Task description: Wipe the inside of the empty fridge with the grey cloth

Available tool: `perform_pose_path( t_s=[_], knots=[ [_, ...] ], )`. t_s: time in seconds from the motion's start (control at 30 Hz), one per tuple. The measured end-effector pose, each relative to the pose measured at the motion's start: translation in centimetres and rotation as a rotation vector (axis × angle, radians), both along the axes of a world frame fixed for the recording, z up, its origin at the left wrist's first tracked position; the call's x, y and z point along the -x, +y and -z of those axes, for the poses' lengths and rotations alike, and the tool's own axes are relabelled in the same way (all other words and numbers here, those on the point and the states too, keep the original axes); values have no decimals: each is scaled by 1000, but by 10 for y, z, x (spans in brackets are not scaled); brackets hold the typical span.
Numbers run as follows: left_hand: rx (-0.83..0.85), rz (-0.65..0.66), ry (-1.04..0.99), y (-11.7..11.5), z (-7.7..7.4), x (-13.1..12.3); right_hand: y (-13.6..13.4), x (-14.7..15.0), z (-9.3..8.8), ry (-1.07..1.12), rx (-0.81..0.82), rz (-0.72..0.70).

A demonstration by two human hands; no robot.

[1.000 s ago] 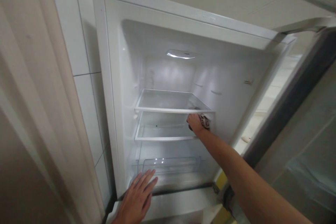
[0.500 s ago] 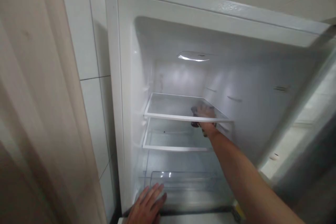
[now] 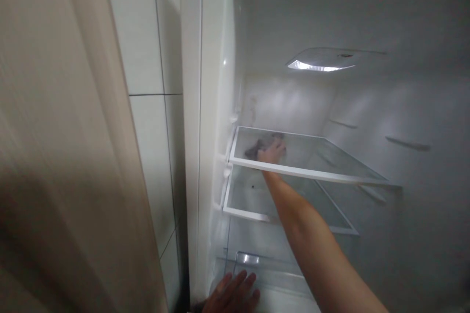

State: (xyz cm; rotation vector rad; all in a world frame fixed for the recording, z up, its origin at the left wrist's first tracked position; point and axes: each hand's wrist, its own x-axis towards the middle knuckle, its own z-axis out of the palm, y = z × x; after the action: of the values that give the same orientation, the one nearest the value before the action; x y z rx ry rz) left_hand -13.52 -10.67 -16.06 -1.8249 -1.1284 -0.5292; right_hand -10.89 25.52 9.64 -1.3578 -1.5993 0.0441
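Observation:
Inside the refrigerator, my right hand shows through the upper glass shelf, its arm passing below the front edge. My fingers press a dark, crumpled cloth near the left back of that shelf; blur hides whether it touches the underside. Beneath lies the lower glass shelf, with a small dark speck on it. My left hand is low at the bottom edge of the view, fingers spread, in front of a clear drawer. What its palm touches is hidden.
A lit lamp is set in the refrigerator's ceiling. Shelf-support ribs line the right inner wall. White tiles and a light wooden panel stand close on the left.
My right hand and the cloth have moved from the right side of the upper shelf to its left back. The view has come closer to the interior. My left hand stays low.

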Motion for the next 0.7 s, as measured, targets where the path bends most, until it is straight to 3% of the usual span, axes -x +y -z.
perform_pose_path(
  t_s=[0.13,0.2,0.27,0.33,0.43,0.5,0.6,0.7],
  knots=[
    [28,3,2,-5,-5,0,-23,49,-6,-297,-74,-349],
    [50,3,-20,-6,-6,-1,-23,47,-11,-484,-136,-499],
    [79,13,-42,-7,-4,-3,-15,20,-16,-634,-166,-572],
    [103,25,-74,-6,-2,-5,-4,-28,-18,-672,-124,-533],
    [134,23,-120,-7,3,-8,10,-112,-18,-503,-9,-271],
    [167,11,-134,-9,4,-10,13,-150,-18,-423,50,-143],
    [236,-10,-158,-15,2,-14,7,-154,-19,-373,112,-83],
    [314,-31,-186,-24,-9,-18,-18,-102,-16,-410,107,-187]
  ],
)
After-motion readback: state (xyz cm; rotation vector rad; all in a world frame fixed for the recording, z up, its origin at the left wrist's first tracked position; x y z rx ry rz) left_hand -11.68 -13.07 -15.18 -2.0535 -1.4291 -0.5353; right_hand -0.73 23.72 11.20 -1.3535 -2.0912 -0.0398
